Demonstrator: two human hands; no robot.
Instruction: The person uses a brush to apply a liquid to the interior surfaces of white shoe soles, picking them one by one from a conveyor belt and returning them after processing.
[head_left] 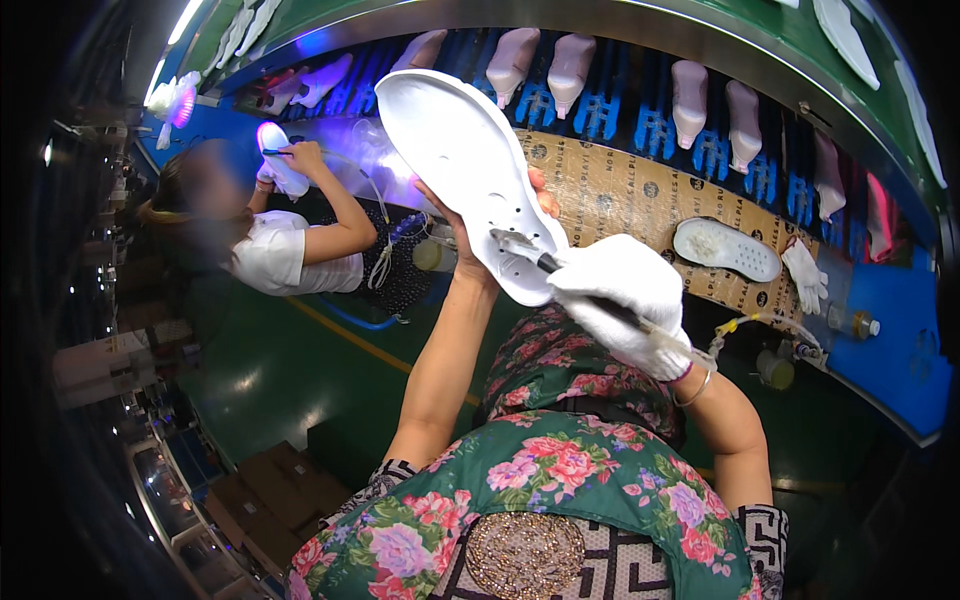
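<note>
My bare left hand (465, 235) grips a white shoe sole (455, 135) from beneath, with fingers showing at its right edge. The sole is tilted, its hollow inner face turned up, and has several small holes toward the near end. In a white knit glove, my right hand (625, 300) is closed around a brush (547, 262) with a dark handle. The brush's bristles touch the inside of the sole near those holes. A clear tube (765, 318) runs from beside my right wrist toward the bench edge.
Cardboard (620, 190) covers the bench, bearing another sole (727, 250) and a white glove (804, 275). Pink shoe lasts (690, 105) line the blue-clamped conveyor behind it. A bottle (853, 323) lies at the right. A co-worker (300, 240) at left handles a lit sole.
</note>
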